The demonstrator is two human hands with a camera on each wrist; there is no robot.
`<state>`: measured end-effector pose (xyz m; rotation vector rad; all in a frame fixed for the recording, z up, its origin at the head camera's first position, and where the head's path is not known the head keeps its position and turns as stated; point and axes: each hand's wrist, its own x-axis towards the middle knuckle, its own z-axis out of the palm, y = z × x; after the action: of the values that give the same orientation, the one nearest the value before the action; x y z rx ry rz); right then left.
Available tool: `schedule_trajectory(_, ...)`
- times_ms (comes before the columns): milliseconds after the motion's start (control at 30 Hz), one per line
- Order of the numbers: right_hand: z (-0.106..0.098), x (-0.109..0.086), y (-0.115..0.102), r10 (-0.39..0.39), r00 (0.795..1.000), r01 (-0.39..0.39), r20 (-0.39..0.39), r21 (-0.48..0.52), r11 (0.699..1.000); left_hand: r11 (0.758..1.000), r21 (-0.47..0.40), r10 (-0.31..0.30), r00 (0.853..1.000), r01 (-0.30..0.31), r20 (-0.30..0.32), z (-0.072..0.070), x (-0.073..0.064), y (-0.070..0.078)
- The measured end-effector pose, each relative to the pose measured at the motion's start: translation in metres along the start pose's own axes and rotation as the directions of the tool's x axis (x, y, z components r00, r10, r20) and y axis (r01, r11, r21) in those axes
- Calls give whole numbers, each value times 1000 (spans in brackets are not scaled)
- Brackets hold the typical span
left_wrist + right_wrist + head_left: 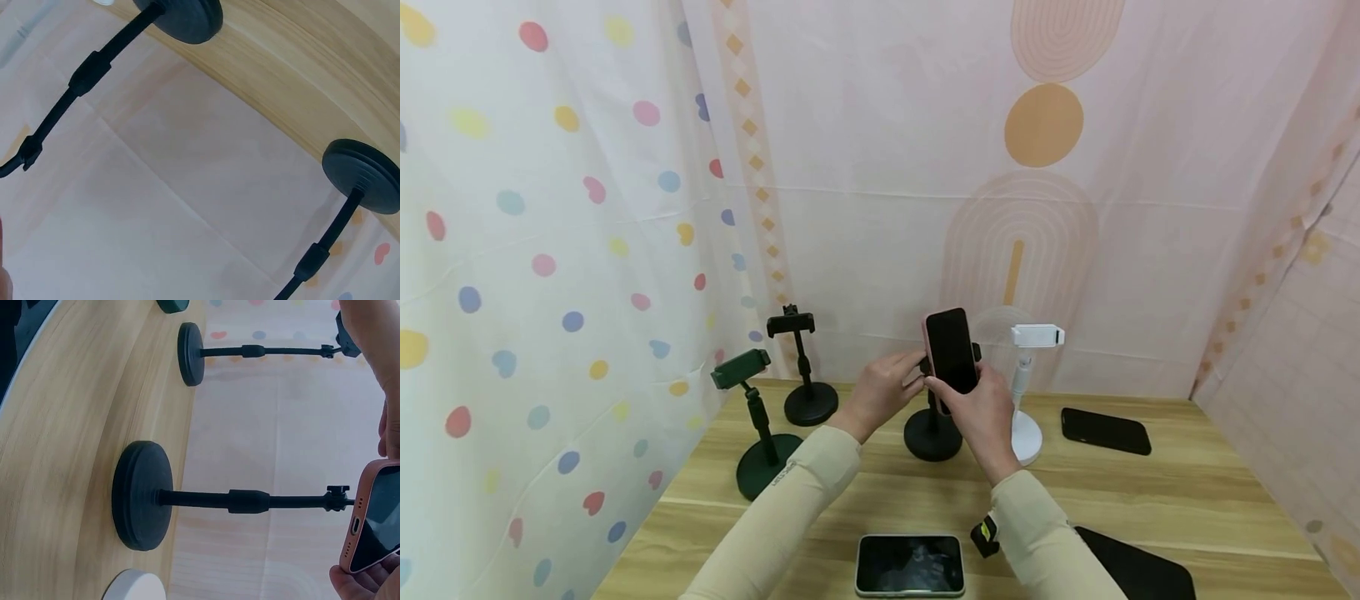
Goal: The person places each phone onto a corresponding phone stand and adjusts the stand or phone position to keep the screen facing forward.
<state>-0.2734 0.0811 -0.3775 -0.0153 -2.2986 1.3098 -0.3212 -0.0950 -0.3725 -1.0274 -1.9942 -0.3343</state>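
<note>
A pink-edged phone [951,350] with a dark screen leans upright at the top of a black phone stand [932,437]. My right hand [988,417] grips the phone's lower part, thumb across the front and fingers behind; in the right wrist view, its fingers [359,584] lie under the phone [351,528]. At the phone's left side, my left hand [887,387] pinches the stand's black clamp with fingers and thumb. The phone hides most of the clamp. The left wrist view shows mainly the stand's post [90,72], with only a sliver of hand at its edge.
A green stand [765,462] and another black stand [811,404] are to the left, a white stand [1026,437] close on the right. Phones lie flat at right [1105,429] and front [910,567]. A flat black object [1138,571] lies front right. Curtains hang behind.
</note>
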Motion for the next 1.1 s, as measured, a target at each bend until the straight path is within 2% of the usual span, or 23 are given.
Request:
schedule_trajectory(67,0,0,-1,7,1000,-7,5,-5,1000,992,-92,-76,996,81,51,-3,-1,1)
schedule_trajectory(100,0,-1,-1,8,1000,-8,6,-8,1000,980,-146,-127,989,137,80,-5,0,2)
schedule_trajectory(133,0,-1,-2,11,1000,-11,7,-10,1000,958,-203,-183,977,203,113,-6,1,4)
schedule_trajectory(167,0,-1,-2,12,1000,-12,5,-13,1000,924,-264,-243,959,275,150,-8,2,6)
schedule_trajectory(200,0,-1,-2,12,1000,-12,3,-16,1000,880,-318,-306,933,353,188,-9,4,8)
schedule_trajectory(267,1,-1,-1,10,1000,-10,-4,-23,1000,777,-394,-415,870,491,265,-11,9,12)
schedule_trajectory(367,3,0,-1,6,1000,-7,-16,-30,1000,630,-448,-516,773,634,368,-11,18,16)
schedule_trajectory(400,4,1,-1,6,1000,-6,-20,-31,1000,596,-453,-536,748,663,391,-11,21,18)
schedule_trajectory(433,4,1,-2,5,1000,-6,-25,-31,1000,571,-458,-548,732,681,406,-12,24,19)
schedule_trajectory(500,6,1,-2,0,1000,-1,-30,-33,999,543,-464,-564,713,700,416,-12,28,19)
schedule_trajectory(567,7,1,-2,-4,999,2,-32,-39,999,534,-467,-573,708,705,413,-12,30,20)
schedule_trajectory(733,9,-1,-4,-2,1000,1,-23,-43,999,543,-447,-585,702,711,407,-14,31,19)
schedule_trajectory(833,8,-1,-3,-3,1000,3,-13,-39,999,560,-432,-581,707,707,404,-14,30,18)
schedule_trajectory(967,4,5,-2,-31,999,31,18,-18,999,583,-427,-562,723,691,402,-13,27,15)
schedule_trajectory(1067,0,14,-2,-53,997,52,63,22,998,584,-425,-557,722,692,410,-13,27,12)
schedule_trajectory(1100,-2,18,-3,-54,995,51,85,33,998,582,-420,-558,718,697,417,-14,28,11)
